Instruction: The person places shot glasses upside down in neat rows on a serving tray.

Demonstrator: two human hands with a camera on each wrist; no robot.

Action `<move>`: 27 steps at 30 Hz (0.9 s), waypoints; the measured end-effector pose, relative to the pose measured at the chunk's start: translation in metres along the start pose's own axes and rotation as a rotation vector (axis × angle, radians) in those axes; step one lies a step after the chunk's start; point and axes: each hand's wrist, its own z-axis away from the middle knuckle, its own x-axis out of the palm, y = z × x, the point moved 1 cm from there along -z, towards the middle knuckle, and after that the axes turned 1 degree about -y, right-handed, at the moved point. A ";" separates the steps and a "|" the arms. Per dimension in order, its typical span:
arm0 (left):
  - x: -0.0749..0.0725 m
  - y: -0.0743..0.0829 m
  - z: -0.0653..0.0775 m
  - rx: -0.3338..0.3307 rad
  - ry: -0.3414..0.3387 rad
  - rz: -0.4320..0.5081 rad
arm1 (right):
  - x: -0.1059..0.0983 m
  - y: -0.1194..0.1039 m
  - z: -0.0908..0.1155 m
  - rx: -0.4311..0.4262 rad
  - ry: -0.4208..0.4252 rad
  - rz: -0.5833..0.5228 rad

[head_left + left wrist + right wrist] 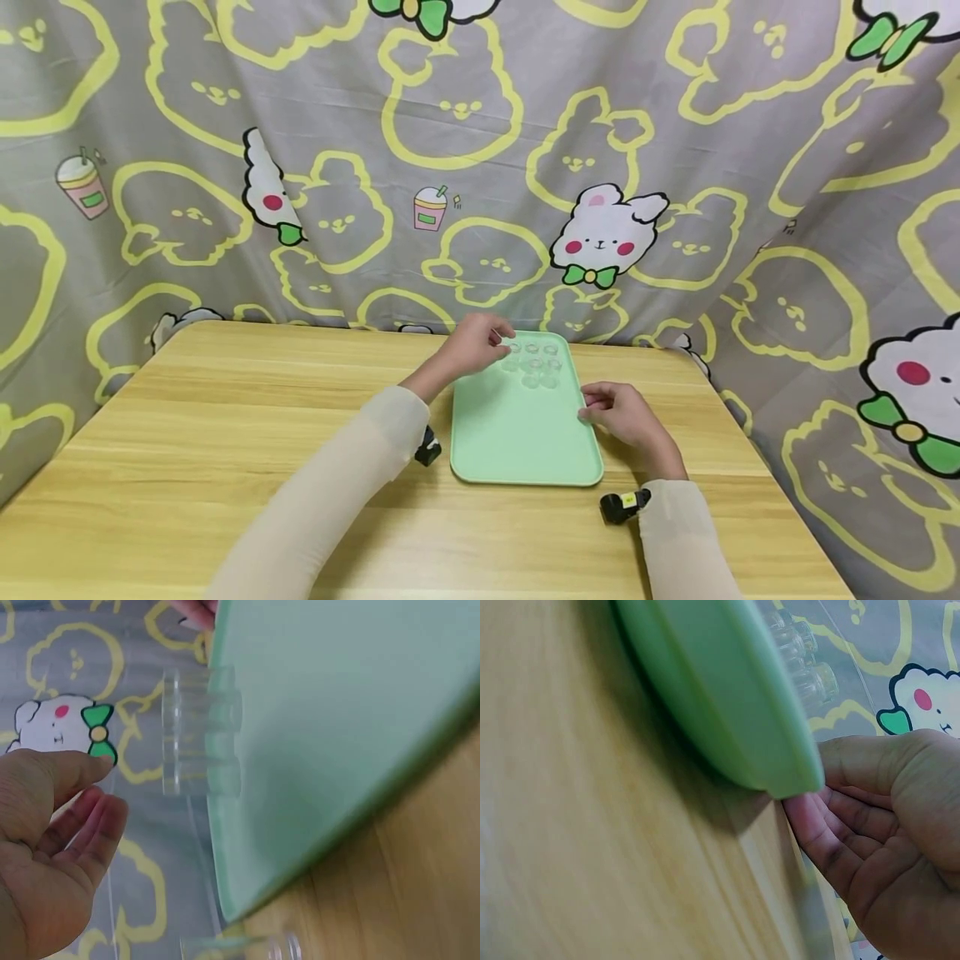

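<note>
A pale green tray (pixel 517 433) lies lengthwise on the wooden table. Several small clear cylindrical containers (pixel 551 350) stand in rows near its far end. My left hand (pixel 476 343) hovers over the tray's far left corner, beside the containers. In the left wrist view the thumb and fingers of that hand (pixel 64 840) are bent apart with nothing between them. At the tray's right edge, my right hand (pixel 622 412) pinches the rim. The right wrist view has the thumb of this hand (pixel 900 825) against the rim and a finger underneath.
Part of another clear container (pixel 247 947) appears at the bottom of the left wrist view, past the tray's corner. A patterned grey curtain (pixel 480 275) hangs behind the table (pixel 247 400). Small black wrist cameras (pixel 622 507) are on both forearms.
</note>
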 end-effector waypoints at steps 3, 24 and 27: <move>-0.009 -0.006 0.006 0.004 0.015 -0.025 | 0.000 0.000 0.000 0.000 0.000 0.003; -0.047 -0.063 0.045 -0.044 -0.039 -0.088 | 0.000 -0.001 0.001 -0.008 -0.002 -0.004; -0.048 -0.070 0.049 -0.065 -0.056 -0.059 | 0.000 -0.001 0.001 -0.007 -0.005 -0.005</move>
